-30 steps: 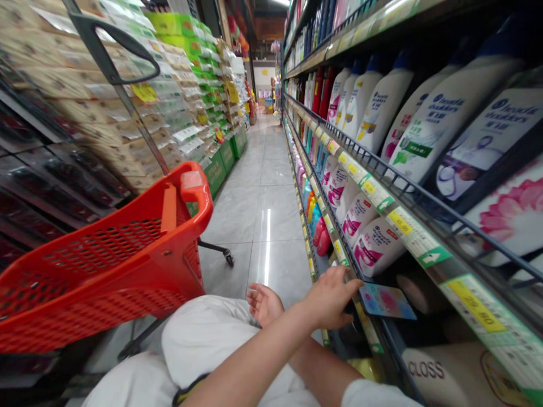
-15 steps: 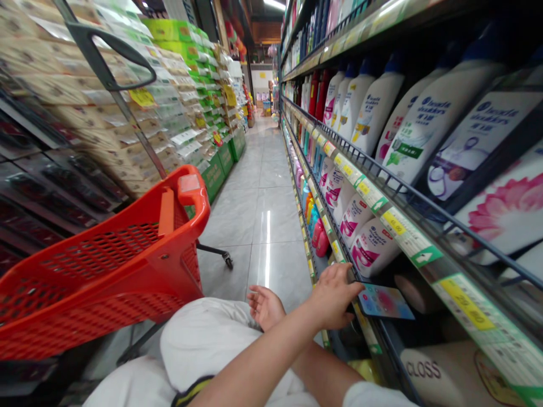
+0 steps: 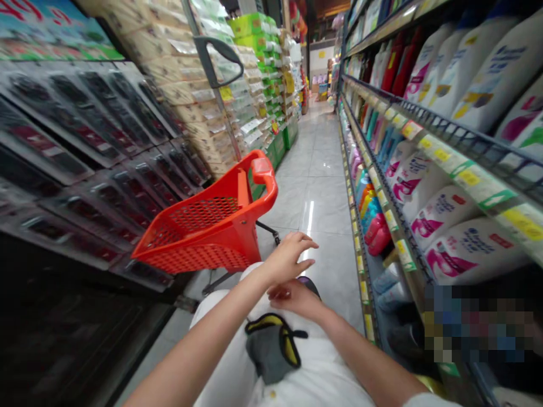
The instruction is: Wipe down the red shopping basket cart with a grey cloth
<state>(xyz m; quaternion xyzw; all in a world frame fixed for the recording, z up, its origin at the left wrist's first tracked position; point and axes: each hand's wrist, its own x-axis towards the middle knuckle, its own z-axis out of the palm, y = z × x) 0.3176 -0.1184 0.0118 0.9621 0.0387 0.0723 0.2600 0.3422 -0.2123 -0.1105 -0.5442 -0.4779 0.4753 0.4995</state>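
My left hand [image 3: 291,257] is over my lap, palm down, with its fingers stretched out and nothing in them. Just beneath it is my right hand [image 3: 297,299], its fingers loosely bent and apart, with no held thing visible. The two hands are close together, and I cannot tell if they touch. Nearer to me, a grey pouch-like piece with yellow lining and a black edge [image 3: 271,353] lies against my white clothing. A red shopping cart [image 3: 212,237] stands ahead to the left, apart from both hands.
Shelves on the right hold white shampoo bottles [image 3: 470,249] and small coloured bottles [image 3: 375,226]. A pixelated patch covers part of the low shelf. At left hang packaged goods [image 3: 85,113]; stacked packs [image 3: 169,85] stand beyond. A tiled aisle [image 3: 326,186] runs ahead.
My left hand has left the phone at the shelf edge and moved left over my lap. My right hand has turned inward beneath it. The view has swung right to left.
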